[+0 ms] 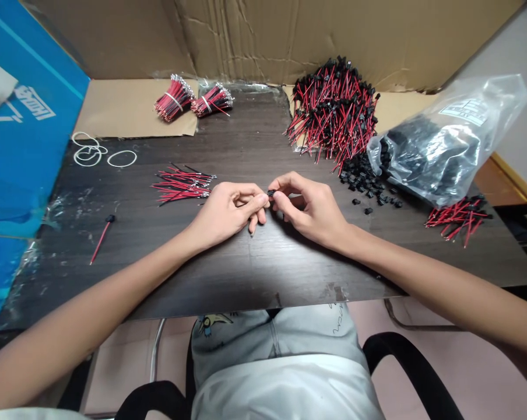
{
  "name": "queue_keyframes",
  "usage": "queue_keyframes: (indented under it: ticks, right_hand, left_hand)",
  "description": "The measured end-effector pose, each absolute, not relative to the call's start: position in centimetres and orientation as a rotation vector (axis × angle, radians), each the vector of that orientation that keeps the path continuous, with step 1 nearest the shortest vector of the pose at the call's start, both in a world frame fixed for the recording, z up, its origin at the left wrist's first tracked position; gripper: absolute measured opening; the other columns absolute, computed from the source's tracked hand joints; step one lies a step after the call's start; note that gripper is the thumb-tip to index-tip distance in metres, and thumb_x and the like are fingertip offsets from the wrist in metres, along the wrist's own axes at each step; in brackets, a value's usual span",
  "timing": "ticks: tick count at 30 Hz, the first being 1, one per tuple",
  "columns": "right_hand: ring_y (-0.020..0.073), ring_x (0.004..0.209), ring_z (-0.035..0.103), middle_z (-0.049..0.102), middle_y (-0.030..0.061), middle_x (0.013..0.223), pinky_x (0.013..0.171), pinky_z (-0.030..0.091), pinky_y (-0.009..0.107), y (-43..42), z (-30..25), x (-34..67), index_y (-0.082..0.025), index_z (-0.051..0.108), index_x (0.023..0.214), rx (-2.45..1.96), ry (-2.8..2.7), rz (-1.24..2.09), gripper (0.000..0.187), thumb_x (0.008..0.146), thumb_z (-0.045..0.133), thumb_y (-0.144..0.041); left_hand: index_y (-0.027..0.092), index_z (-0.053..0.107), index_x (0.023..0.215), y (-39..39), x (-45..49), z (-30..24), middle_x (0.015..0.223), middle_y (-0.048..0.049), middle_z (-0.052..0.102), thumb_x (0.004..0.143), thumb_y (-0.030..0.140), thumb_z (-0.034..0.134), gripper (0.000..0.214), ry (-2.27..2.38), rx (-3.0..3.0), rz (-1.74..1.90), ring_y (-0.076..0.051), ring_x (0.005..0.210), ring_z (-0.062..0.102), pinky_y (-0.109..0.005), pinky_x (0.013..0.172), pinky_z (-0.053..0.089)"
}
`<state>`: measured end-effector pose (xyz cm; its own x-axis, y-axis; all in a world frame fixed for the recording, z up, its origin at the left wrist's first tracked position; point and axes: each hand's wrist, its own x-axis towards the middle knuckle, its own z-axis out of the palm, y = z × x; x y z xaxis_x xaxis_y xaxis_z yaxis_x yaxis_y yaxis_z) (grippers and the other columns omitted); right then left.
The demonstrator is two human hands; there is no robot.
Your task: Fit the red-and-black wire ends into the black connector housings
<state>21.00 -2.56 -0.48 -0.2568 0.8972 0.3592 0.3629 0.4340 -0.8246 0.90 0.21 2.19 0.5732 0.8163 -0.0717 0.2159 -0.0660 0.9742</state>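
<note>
Both hands meet over the middle of the dark wooden table (255,274). My right hand (309,207) pinches a small black connector (271,192) between thumb and forefinger. My left hand (228,211) is closed, its fingertips pressed against the same connector; what it holds, likely wire ends, is hidden by the fingers. A loose pile of red and black wires (182,184) lies just left of my left hand. Scattered black connectors (368,184) lie to the right of my right hand.
A big heap of finished wired connectors (336,108) sits at the back right, beside a clear plastic bag of connectors (442,149). Two banded wire bundles (191,100) lie at the back. Rubber bands (99,154), one wired connector (101,236) and another small wire pile (458,216) lie around. Cardboard walls (290,35) surround the table.
</note>
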Motion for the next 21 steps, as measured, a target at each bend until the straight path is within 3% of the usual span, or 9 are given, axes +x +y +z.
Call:
queue_keyframes:
  ticks: [7, 13, 18, 20, 21]
  right_hand:
    - [0.0135, 0.074, 0.067, 0.072, 0.0040, 0.085, 0.066, 0.052, 0.027, -2.4, -0.3, 21.0, -0.015, 0.064, 0.105, -1.066, -1.858, 0.794, 0.017, 0.102, 0.056, -0.030]
    - [0.0109, 0.068, 0.063, 0.069, 0.0011, 0.087, 0.058, 0.054, 0.023, -2.0, -0.1, 21.1, -0.019, 0.065, 0.106, -1.050, -1.636, 0.950, 0.019, 0.101, 0.065, -0.038]
    - [0.0147, 0.078, 0.068, 0.067, 0.0042, 0.096, 0.051, 0.056, 0.022, -0.8, 0.1, 22.3, -0.022, 0.064, 0.102, -1.069, -1.422, 0.899, 0.027, 0.094, 0.074, -0.047]
    - [0.0145, 0.075, 0.067, 0.067, 0.0043, 0.094, 0.049, 0.055, 0.022, -0.4, 0.0, 22.6, -0.022, 0.065, 0.100, -1.083, -1.402, 0.888, 0.027, 0.093, 0.075, -0.046]
    - [0.0144, 0.074, 0.066, 0.066, 0.0042, 0.093, 0.048, 0.055, 0.022, -0.3, -0.1, 22.8, -0.022, 0.065, 0.100, -1.088, -1.402, 0.891, 0.025, 0.093, 0.075, -0.044]
  left_hand:
    - [0.012, 0.069, 0.081, 0.1, 1.0, 2.2, 0.070, -0.0045, 0.072, 0.088, 0.049, 0.078, 0.038, 0.910, 1.594, 0.615, -0.008, 0.047, 0.061, -0.016, 0.040, 0.038]
    - [0.014, 0.073, 0.085, 0.5, 0.4, 3.6, 0.067, -0.0040, 0.072, 0.091, 0.052, 0.071, 0.038, 0.976, 1.667, 0.642, -0.011, 0.048, 0.059, -0.021, 0.044, 0.042]
    - [0.016, 0.071, 0.070, 3.0, -2.9, 5.9, 0.050, 0.0045, 0.048, 0.091, 0.043, 0.069, 0.034, 1.414, 1.938, 0.818, -0.007, 0.048, 0.038, -0.026, 0.053, 0.028]
    - [0.016, 0.069, 0.064, 4.2, -4.6, 6.4, 0.049, 0.0046, 0.041, 0.088, 0.033, 0.069, 0.029, 1.667, 2.128, 0.731, -0.007, 0.052, 0.033, -0.029, 0.058, 0.024]
    - [0.017, 0.072, 0.069, 4.7, -5.3, 6.6, 0.052, 0.0040, 0.044, 0.088, 0.030, 0.069, 0.023, 1.745, 2.209, 0.637, -0.009, 0.055, 0.036, -0.029, 0.061, 0.025]
